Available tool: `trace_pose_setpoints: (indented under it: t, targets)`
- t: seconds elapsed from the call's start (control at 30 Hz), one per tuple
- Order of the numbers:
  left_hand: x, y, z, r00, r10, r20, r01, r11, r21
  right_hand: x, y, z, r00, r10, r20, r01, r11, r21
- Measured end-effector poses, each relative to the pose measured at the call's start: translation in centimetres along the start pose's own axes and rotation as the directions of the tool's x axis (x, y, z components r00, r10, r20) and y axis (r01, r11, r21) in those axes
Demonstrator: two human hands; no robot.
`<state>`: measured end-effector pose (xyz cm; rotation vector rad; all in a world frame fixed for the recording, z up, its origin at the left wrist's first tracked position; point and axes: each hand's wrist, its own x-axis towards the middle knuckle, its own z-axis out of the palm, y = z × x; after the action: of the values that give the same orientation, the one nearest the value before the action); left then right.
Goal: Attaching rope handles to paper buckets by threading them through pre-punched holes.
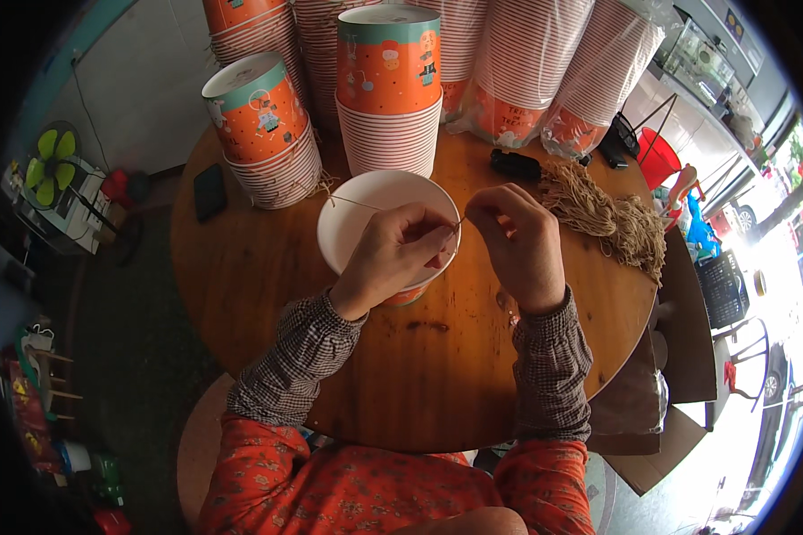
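Red floral clothing (pixel 375 486) fronts a wooden table (pixel 250 276), both hands (pixel 388 254) (pixel 522 241) pinching string (pixel 357 202), green fan (pixel 52 167) leftward

A hand could slip over the bench (pixel 437 383) between those checked sleeves (pixel 553 367), but the open tub (pixel 343 223) stands ahead, stacked tubs (pixel 389 134) wall the back, and heaped string (pixel 608 214) bars the right.

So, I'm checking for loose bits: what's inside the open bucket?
The bucket shows bare white inside, with a string across its opening. What the left hand covers cannot be seen.
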<state>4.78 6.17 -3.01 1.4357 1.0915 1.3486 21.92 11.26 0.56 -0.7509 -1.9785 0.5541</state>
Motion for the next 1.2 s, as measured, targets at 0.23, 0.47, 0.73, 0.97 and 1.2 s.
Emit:
trace_pose_setpoints:
  t: [0.23,0.47,0.73,0.97,1.2]
  targets:
    - [-0.1,0.2,0.3,0.998,0.053,0.015,-0.054,0.996,0.070,0.0,0.1,-0.3,1.000,0.011,-0.003,-0.011,1.000,-0.019]
    - [-0.1,-0.8,0.8,0.978,0.206,-0.032,-0.192,0.951,0.241,0.0,0.3,-0.1,1.000,0.009,-0.002,-0.009,1.000,-0.021]
    - [-0.3,0.0,0.7,0.973,0.230,0.032,-0.224,0.890,0.398,0.2,3.0,1.5,0.987,0.122,0.100,-0.148,0.940,0.309]
    - [-0.3,0.5,-0.5,0.969,0.223,0.105,-0.243,0.938,0.246,0.5,3.3,0.9,0.890,0.167,0.424,-0.412,0.692,0.593]
    - [-0.9,1.9,-0.8,0.981,0.166,0.104,-0.187,0.950,0.251,0.5,2.9,-0.3,0.928,0.050,0.369,-0.237,0.844,0.481]
